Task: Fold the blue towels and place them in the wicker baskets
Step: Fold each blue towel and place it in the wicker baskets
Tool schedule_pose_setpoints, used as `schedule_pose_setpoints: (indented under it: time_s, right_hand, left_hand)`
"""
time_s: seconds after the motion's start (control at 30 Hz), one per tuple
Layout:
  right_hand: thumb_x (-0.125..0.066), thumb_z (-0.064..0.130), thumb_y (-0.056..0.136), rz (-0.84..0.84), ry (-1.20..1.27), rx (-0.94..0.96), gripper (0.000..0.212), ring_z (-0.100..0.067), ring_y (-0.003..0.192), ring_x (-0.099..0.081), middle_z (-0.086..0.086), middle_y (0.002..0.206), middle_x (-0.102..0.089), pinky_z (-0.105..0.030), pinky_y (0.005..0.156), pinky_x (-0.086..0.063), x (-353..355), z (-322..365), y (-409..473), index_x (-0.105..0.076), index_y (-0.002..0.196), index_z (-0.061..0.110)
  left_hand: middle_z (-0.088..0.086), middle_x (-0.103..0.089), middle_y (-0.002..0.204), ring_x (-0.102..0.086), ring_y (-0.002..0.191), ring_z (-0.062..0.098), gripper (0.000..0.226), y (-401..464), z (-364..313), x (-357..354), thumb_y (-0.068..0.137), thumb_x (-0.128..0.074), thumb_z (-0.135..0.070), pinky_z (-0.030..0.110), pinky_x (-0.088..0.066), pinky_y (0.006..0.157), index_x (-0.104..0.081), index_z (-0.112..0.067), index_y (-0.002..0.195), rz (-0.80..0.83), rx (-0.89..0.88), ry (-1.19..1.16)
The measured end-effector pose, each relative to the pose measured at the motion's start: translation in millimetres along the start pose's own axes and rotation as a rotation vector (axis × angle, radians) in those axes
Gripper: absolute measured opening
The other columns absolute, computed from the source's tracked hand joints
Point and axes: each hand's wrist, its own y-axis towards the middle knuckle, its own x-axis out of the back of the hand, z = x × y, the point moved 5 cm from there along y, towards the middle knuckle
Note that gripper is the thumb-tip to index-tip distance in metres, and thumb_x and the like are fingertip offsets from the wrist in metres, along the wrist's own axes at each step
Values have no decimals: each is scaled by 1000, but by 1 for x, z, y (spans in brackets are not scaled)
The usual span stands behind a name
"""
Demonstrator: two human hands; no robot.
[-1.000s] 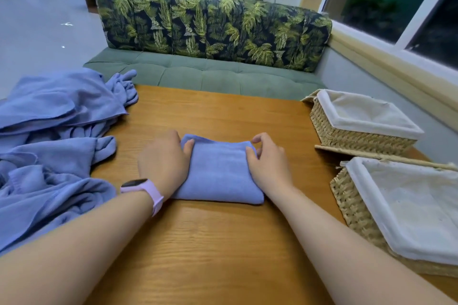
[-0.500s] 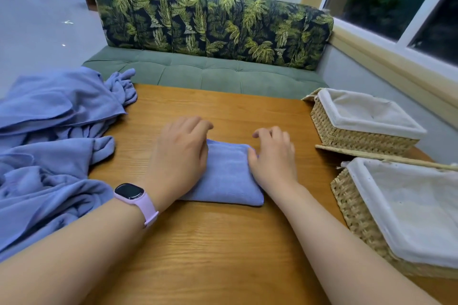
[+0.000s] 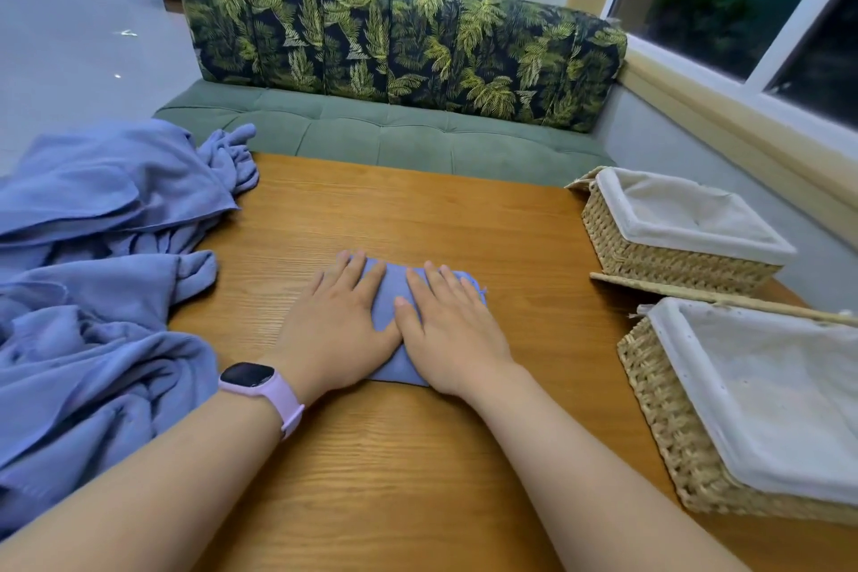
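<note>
At nine o'clock we see a rumpled pile of blue towels (image 3: 97, 293) spilling over the left edge of the wooden table (image 3: 418, 478). Our left hand (image 3: 336, 325), a lilac watch (image 3: 262, 388) on its wrist, lies flat with fingers straight, pressing the left half of the folded towel (image 3: 387, 297) at the table's centre. Our right hand (image 3: 452, 330) presses the right half likewise, fingers released and grasping nothing. At three o'clock stands the far wicker basket (image 3: 673, 265), cloth-lined; at four o'clock, the near wicker basket (image 3: 678, 441).
</note>
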Motion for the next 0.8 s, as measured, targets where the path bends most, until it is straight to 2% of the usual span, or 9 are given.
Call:
schedule_pose_setpoints:
  time_s: [0.13,0.4,0.6,0.8]
  right_hand:
    - [-23,59,102,5,78,-36,66,-14,154,0,-1,168,-9,-36,125,4,1,-10,-4,-21,159,25]
    - [-25,59,101,-35,73,-82,66,-17,154,-2,0,167,-13,-39,125,4,3,-6,-8,-23,158,26]
    - [-24,59,100,-47,65,-90,67,-17,154,-4,1,166,-19,-40,125,3,-3,-3,-16,-24,157,26]
    - [-24,60,99,-85,67,-114,67,-18,153,-6,3,164,-22,-40,125,1,-5,0,-35,-26,157,26]
  left_hand:
    - [-1,-4,168,-2,154,13,111,-3,9,3,71,-16,-83,39,-6,125,-15,-18,160,-2,64,-33]
    - [2,-8,168,-7,154,20,110,-5,5,3,69,-13,-82,41,-6,125,-16,-18,159,-19,79,-8]
    - [-2,-7,168,3,155,16,107,-15,2,5,70,-8,-79,49,8,123,-18,-20,159,-24,87,85]
    - [-3,-5,168,6,154,15,105,-32,0,4,72,-6,-79,50,9,123,-15,-22,160,-4,71,88]
